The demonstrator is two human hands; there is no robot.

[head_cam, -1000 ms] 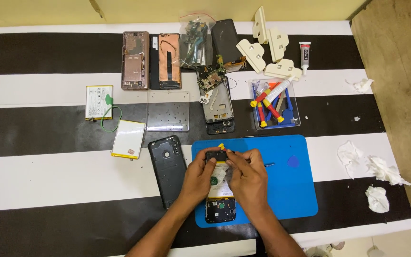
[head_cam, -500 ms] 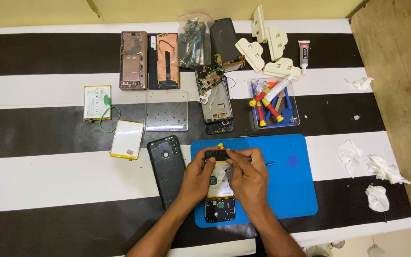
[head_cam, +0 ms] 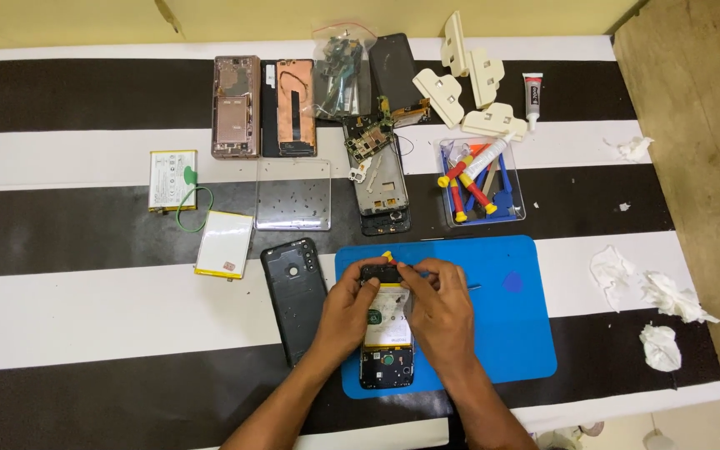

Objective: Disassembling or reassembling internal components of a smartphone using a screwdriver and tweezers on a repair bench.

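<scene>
Both hands close their grip on the same thing: the left hand [head_cam: 350,307] pinches the left edge of an opened black smartphone [head_cam: 387,329] with its back removed, while the right hand [head_cam: 442,304] holds a small yellow-tipped tool [head_cam: 387,257] down at the phone's top end, fingers curled tight around it. The phone lies flat on a blue rubber work mat [head_cam: 510,333] at the near side of the striped black-and-white tabletop [head_cam: 85,317], likely so loose parts stay put on the soft surface; the left hand seems there to steady the body against the tool's push. Its black plastic back cover [head_cam: 296,297] rests just beside the mat on the left, camera holes up.

Farther off sit two flat white battery packs [head_cam: 172,178], a clear plastic sheet [head_cam: 293,194], another stripped phone frame with a loose circuit board [head_cam: 377,171], and a clear tray of red and yellow screwdrivers [head_cam: 481,183]. Crumpled white tissues [head_cam: 652,292] lie well apart on the right.

Compared with a second ago almost nothing has shifted: both hands keep the same hold, and the tool tip stays at the phone's upper edge.
</scene>
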